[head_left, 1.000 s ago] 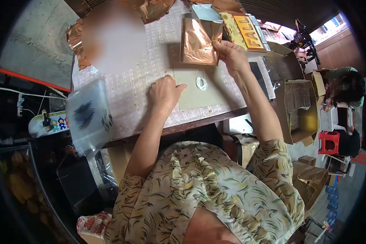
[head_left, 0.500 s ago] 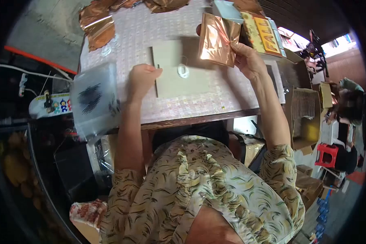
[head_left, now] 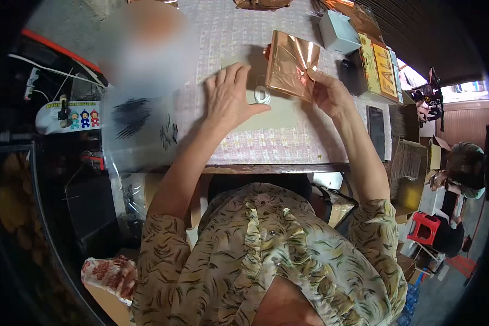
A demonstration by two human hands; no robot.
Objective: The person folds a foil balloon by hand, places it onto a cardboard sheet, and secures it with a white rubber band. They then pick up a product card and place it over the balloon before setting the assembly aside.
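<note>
A shiny copper-coloured foil packet is pinched at its right side by my right hand, above the table. My left hand is open over a pale flat board, its fingers apart and its thumb pointing right. A small coil of white cord lies on the board just above that thumb tip. The packet overlaps the board's upper right part. My left hand covers the board's left part.
A light blue box, a yellow box marked FALL and a dark phone-like slab are on the right. Clear plastic bags lie left. Copper foil lies at the far edge. The upper left is blurred.
My left hand has moved right from the board's left edge to over the board, opening from a closed grip. My right hand still holds the foil packet. The view has shifted slightly.
</note>
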